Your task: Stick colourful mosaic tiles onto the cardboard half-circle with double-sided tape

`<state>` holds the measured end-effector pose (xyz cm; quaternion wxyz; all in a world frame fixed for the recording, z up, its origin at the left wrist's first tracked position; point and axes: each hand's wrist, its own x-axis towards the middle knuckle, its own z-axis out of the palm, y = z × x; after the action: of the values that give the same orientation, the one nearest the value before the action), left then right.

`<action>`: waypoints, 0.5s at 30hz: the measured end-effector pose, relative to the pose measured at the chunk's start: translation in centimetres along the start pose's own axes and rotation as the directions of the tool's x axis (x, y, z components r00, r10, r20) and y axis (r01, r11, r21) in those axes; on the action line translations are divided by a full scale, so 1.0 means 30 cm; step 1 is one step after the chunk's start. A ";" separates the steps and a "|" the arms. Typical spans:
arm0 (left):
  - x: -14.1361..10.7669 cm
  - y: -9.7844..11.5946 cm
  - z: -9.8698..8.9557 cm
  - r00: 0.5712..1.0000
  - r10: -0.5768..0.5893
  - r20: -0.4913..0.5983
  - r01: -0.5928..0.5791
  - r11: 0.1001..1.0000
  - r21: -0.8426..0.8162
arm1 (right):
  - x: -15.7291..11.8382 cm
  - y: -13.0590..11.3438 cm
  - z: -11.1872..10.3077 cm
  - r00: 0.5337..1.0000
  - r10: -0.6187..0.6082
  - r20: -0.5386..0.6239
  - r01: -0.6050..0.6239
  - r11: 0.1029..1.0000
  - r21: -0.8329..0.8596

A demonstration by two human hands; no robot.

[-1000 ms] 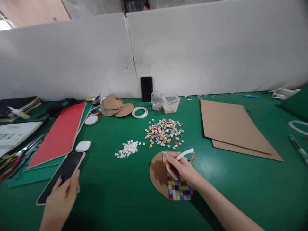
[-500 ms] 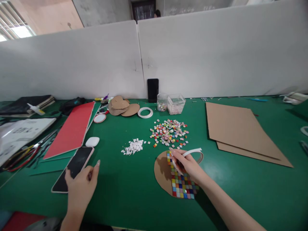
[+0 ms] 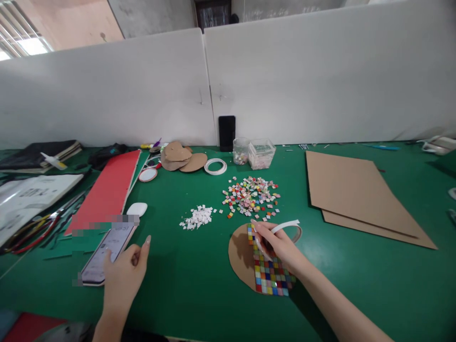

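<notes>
Currently, your right hand (image 3: 276,244) grips the white tape roll (image 3: 287,225) in curled fingers, over the tile mosaic (image 3: 272,276) on the rounded cardboard (image 3: 240,254). Your left hand (image 3: 125,270) has fingers spread, one over the lit phone (image 3: 117,237); contact cannot be confirmed. Beyond the right fingers lie loose tiles (image 3: 251,195), with white scraps (image 3: 199,217) farther left.

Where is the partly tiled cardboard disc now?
In the head view, the cardboard disc lies right of center on the table, partly hidden by the right hand, nearer the person than the loose mosaic tiles.
</notes>
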<state>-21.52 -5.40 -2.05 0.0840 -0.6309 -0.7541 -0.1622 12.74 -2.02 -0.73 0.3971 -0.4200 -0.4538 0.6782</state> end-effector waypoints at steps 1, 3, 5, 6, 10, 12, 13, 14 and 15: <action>0.001 -0.004 0.002 1.000 -0.001 0.002 0.001 1.000 -0.004 | 0.000 0.000 0.000 1.000 0.004 0.000 -0.004 1.000 0.001; 0.004 -0.013 0.007 1.000 -0.007 0.000 0.006 1.000 -0.007 | 0.002 0.001 0.001 1.000 0.007 -0.005 -0.007 1.000 0.008; 0.006 -0.019 0.012 1.000 -0.015 -0.015 0.015 1.000 -0.009 | 0.003 0.003 0.002 1.000 0.009 -0.011 -0.009 1.000 0.013; 0.006 -0.021 0.014 1.000 -0.016 -0.021 0.016 1.000 -0.011 | 0.003 0.004 0.003 1.000 0.010 -0.012 -0.010 1.000 0.013; 0.003 -0.024 0.017 0.999 -0.016 -0.039 0.016 1.000 -0.009 | 0.004 0.004 0.004 1.000 0.017 -0.017 -0.017 1.000 0.007; 0.001 -0.026 0.017 0.999 -0.020 -0.049 0.020 1.000 -0.001 | 0.004 0.003 0.004 1.000 0.020 -0.020 -0.020 1.000 0.005; 0.000 -0.026 0.017 0.998 -0.022 -0.053 0.022 1.000 0.003 | 0.004 0.001 0.005 1.000 0.020 -0.019 -0.019 1.000 0.005; 0.000 -0.027 0.017 0.998 -0.020 -0.055 0.020 1.000 0.008 | 0.004 0.000 0.005 1.000 0.017 -0.016 -0.017 1.000 0.004; 0.001 -0.027 0.016 0.998 -0.019 -0.054 0.019 1.000 0.011 | 0.003 -0.002 0.005 1.000 0.015 -0.014 -0.015 1.000 0.002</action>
<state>-22.28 -5.34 -2.62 0.1063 -0.6185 -0.7585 -0.1754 12.58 -1.96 -0.67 0.3958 -0.4277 -0.4471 0.6786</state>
